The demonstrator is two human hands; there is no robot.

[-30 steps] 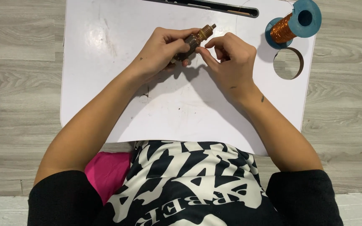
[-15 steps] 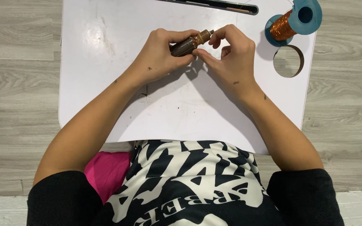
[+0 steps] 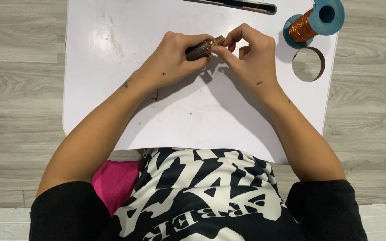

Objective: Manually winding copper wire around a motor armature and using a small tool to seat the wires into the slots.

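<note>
Dark cylindrical core [image 3: 198, 51], partly wound with copper wire: held above white tray [image 3: 112, 89], clamped in left hand [image 3: 175, 62]. Right hand [image 3: 249, 56] pinches its brass-coloured tip (fingertips together). Wire spool [image 3: 311, 20], blue-flanged, near right edge. Risk: fine wire likely kinks or slips off if tension slackens.

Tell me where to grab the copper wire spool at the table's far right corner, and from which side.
Take the copper wire spool by its wound middle, between the two blue end discs, coming from above with a grip across the core. It lies tilted, one disc facing up and right, so the copper section is bare on top, and the discs would probably stop a grip from sliding off. The right hand is nearest.
</note>
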